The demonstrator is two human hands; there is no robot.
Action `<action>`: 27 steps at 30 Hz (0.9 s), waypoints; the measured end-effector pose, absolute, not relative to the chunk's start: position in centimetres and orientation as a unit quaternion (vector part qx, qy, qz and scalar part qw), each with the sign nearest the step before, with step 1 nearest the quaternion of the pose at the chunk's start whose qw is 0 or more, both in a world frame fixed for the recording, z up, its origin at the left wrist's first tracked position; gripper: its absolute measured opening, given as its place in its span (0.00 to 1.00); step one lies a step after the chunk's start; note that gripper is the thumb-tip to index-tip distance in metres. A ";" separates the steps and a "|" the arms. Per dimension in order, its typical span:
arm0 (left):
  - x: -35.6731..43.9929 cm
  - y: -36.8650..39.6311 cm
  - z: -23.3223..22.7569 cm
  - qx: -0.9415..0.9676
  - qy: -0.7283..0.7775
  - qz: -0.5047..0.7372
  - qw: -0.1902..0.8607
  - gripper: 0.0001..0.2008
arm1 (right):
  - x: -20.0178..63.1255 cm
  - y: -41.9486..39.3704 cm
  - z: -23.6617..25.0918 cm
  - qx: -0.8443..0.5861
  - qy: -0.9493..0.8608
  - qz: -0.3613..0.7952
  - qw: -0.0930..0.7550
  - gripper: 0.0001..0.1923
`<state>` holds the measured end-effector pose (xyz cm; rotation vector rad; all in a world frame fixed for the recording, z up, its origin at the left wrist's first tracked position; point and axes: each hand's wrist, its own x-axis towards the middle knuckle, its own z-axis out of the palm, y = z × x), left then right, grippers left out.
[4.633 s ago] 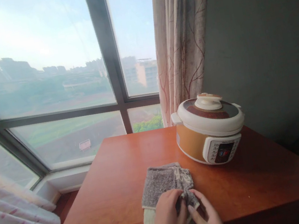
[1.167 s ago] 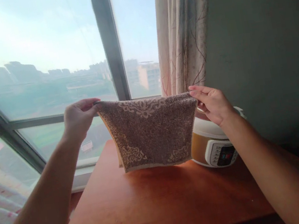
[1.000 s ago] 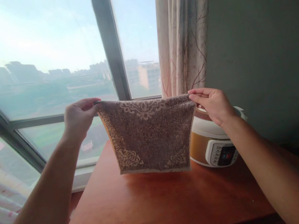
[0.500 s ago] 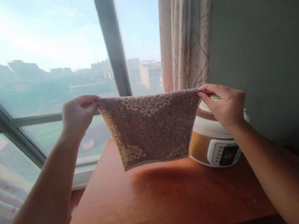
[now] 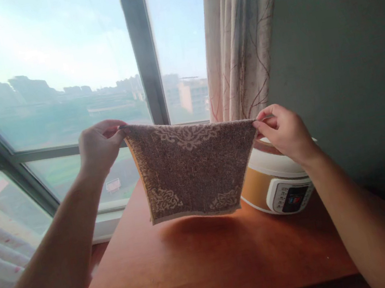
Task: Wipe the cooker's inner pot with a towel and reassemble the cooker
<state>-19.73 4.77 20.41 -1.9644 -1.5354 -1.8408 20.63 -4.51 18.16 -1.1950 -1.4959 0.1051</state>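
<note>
A brown towel (image 5: 197,172) with pale scroll patterns hangs by its top edge between my two hands, above the wooden table. My left hand (image 5: 100,146) pinches its upper left corner between thumb and fingers. At the upper right corner, my right hand (image 5: 283,132) is closed in a similar pinch. The top edge is stretched nearly straight, slightly lower on the right. Below, the lower edge hangs free and casts a shadow on the tabletop.
A white and gold electric cooker (image 5: 275,184) stands on the reddish wooden table (image 5: 205,273), behind the towel's right side and my right hand. Beyond the table are a large window (image 5: 75,75) and a pale curtain (image 5: 238,39). Another curtain (image 5: 0,247) hangs at the left.
The towel's lower edge has swung a little to the left and downward. My right hand is slightly lower, while both hands keep their pinch on the corners.
</note>
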 end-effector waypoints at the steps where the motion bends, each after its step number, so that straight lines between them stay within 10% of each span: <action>1: -19.8 4.8 20.4 -0.634 -0.494 -0.595 0.022 0.16 | 20.5 -4.7 18.3 -0.491 -0.629 0.107 0.593 0.13; 9: -20.0 4.5 20.4 -0.648 -0.509 -0.565 0.044 0.16 | 19.9 -5.6 19.2 -0.447 -0.547 0.278 0.652 0.18; 27: -19.8 4.7 20.2 -0.681 -0.539 -0.496 0.009 0.14 | 21.2 -4.4 17.4 -0.417 -0.571 0.170 0.687 0.11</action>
